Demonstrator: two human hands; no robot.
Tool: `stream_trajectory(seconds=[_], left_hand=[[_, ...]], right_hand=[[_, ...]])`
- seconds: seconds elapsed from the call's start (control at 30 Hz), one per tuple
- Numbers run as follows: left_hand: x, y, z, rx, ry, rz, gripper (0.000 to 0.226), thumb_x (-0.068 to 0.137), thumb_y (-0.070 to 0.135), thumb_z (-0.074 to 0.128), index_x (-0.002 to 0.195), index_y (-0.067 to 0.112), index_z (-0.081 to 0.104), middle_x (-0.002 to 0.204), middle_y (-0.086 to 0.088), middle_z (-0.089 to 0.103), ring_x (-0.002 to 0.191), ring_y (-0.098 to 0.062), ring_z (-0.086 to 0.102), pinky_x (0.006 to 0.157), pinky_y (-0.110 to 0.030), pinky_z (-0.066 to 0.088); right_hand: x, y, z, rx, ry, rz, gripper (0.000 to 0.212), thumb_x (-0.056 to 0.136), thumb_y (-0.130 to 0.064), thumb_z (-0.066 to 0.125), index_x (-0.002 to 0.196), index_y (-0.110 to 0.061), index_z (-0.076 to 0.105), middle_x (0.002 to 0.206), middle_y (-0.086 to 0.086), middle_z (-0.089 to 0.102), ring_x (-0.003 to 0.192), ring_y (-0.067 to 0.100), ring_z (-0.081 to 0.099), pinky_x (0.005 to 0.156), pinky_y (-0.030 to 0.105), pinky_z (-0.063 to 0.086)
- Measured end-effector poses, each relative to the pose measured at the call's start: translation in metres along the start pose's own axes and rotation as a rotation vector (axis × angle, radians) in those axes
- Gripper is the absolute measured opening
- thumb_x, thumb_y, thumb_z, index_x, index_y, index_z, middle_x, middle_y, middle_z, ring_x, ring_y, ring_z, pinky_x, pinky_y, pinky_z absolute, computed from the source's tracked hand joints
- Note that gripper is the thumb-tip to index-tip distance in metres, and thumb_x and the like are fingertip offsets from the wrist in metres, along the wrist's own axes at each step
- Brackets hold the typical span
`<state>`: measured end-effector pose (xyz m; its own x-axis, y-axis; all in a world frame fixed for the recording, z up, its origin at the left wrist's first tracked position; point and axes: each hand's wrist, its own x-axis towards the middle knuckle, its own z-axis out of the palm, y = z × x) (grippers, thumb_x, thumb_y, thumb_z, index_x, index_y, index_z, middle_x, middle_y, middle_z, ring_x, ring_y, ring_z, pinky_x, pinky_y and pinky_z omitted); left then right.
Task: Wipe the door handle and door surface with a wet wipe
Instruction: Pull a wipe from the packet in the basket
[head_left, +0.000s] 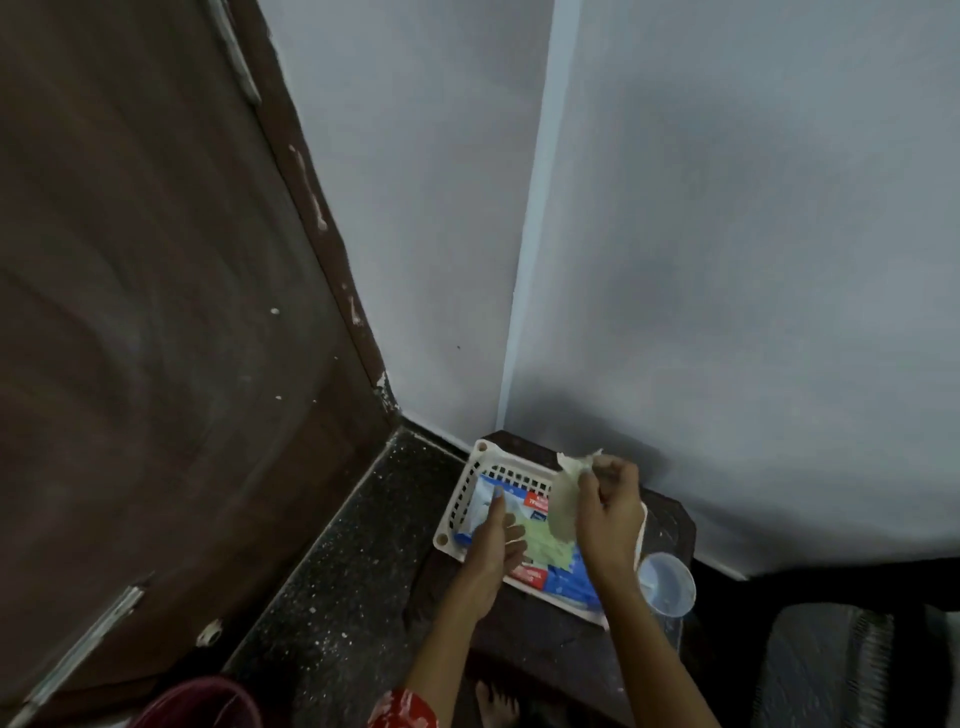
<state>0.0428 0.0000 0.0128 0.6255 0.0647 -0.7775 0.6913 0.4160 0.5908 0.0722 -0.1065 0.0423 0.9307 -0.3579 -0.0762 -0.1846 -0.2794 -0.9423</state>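
Right hand (608, 512): lower centre-right of the frame, fingers pinched closed on a pale wet wipe (569, 499), raised above the basket.
Wet wipe: hangs from the right fingertips, its top corner sticking up just above them, the rest drooping to the left of the hand; its lower edge reaches down toward the pack.
Left hand (493, 540): just left of the wipe, fingers extended flat and pressing down on the wipes pack (519, 525); not gripping anything.
Wipes pack: blue with red labels, lying inside a white slotted basket (470, 480).
Basket: sits on a dark low stool (670, 525) in the wall corner.
Clear plastic cup (667, 584): on the stool, just right of the basket.
Door (145, 312): dark brown, fills the left of the frame, well apart from both hands.
Door handle: cannot tell which fitting it is.
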Motion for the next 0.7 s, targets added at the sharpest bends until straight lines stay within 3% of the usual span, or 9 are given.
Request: stream_trajectory(seconds=[0.07, 0.1, 0.17, 0.27, 0.37, 0.53, 0.6, 0.7], left_hand=[[-0.023, 0.023, -0.009, 0.063, 0.08, 0.219, 0.026, 0.096, 0.033, 0.05, 0.106, 0.012, 0.062, 0.104, -0.008, 0.065, 0.088, -0.015, 0.061, 0.077, -0.025, 0.049], [-0.038, 0.036, -0.017, 0.121, 0.131, 0.371, 0.024, 0.095, 0.022, 0.055, 0.117, 0.013, 0.06, 0.114, -0.008, 0.065, 0.095, -0.01, 0.061, 0.083, -0.025, 0.05], [-0.074, 0.066, -0.038, 0.253, 0.237, 0.66, 0.045, 0.089, 0.006, 0.06, 0.132, 0.019, 0.051, 0.127, -0.002, 0.059, 0.106, 0.001, 0.057, 0.093, -0.021, 0.047], [-0.13, 0.109, -0.068, 0.4, 0.372, 0.874, 0.063, 0.081, 0.003, 0.061, 0.135, 0.032, 0.049, 0.132, 0.015, 0.053, 0.121, 0.003, 0.048, 0.101, -0.018, 0.04], [-0.186, 0.136, -0.103, 0.386, 0.436, 0.996, 0.058, 0.076, 0.001, 0.063, 0.117, 0.042, 0.057, 0.118, 0.02, 0.062, 0.112, 0.006, 0.055, 0.088, -0.006, 0.043], [-0.267, 0.133, -0.168, 0.227, 0.71, 1.12, 0.054, 0.075, -0.009, 0.067, 0.117, 0.024, 0.064, 0.113, 0.005, 0.069, 0.107, -0.008, 0.063, 0.09, -0.028, 0.052], [-0.293, 0.125, -0.19, 0.154, 0.849, 1.158, 0.05, 0.077, -0.008, 0.069, 0.114, 0.025, 0.064, 0.106, 0.008, 0.072, 0.1, -0.007, 0.066, 0.085, -0.023, 0.054], [-0.331, 0.102, -0.23, -0.044, 1.07, 1.178, 0.037, 0.079, -0.004, 0.071, 0.105, 0.022, 0.068, 0.094, 0.006, 0.074, 0.091, -0.008, 0.069, 0.078, -0.021, 0.056]], right_hand=[[0.004, -0.028, 0.007, 0.091, -0.173, 0.058, 0.018, 0.093, -0.006, 0.051, 0.108, -0.015, 0.051, 0.075, -0.001, 0.058, 0.065, 0.014, 0.056, 0.061, 0.03, 0.049], [0.005, -0.047, 0.012, 0.129, -0.29, 0.08, 0.02, 0.092, -0.003, 0.051, 0.11, -0.013, 0.051, 0.073, 0.001, 0.058, 0.065, 0.018, 0.056, 0.061, 0.033, 0.049], [0.001, -0.09, 0.026, 0.172, -0.561, 0.097, 0.025, 0.09, 0.0, 0.054, 0.108, -0.016, 0.052, 0.079, 0.007, 0.062, 0.069, 0.021, 0.06, 0.058, 0.031, 0.051], [-0.02, -0.157, 0.053, 0.133, -0.926, 0.018, 0.033, 0.082, 0.006, 0.057, 0.104, -0.018, 0.053, 0.093, 0.013, 0.065, 0.075, 0.018, 0.064, 0.057, 0.022, 0.052], [-0.057, -0.214, 0.083, 0.133, -1.128, -0.169, 0.023, 0.082, 0.007, 0.056, 0.098, -0.007, 0.063, 0.087, 0.011, 0.068, 0.073, 0.013, 0.064, 0.061, 0.021, 0.052], [-0.132, -0.271, 0.12, 0.307, -1.424, -0.207, 0.024, 0.088, 0.002, 0.054, 0.093, -0.012, 0.072, 0.084, 0.005, 0.073, 0.074, 0.012, 0.067, 0.061, 0.024, 0.054], [-0.168, -0.284, 0.134, 0.336, -1.543, -0.216, 0.022, 0.088, -0.002, 0.057, 0.093, -0.015, 0.074, 0.092, 0.005, 0.074, 0.083, 0.014, 0.068, 0.067, 0.025, 0.054], [-0.236, -0.294, 0.157, 0.349, -1.663, -0.255, 0.018, 0.085, -0.003, 0.063, 0.091, -0.016, 0.075, 0.09, 0.001, 0.074, 0.083, 0.008, 0.068, 0.064, 0.017, 0.051]])
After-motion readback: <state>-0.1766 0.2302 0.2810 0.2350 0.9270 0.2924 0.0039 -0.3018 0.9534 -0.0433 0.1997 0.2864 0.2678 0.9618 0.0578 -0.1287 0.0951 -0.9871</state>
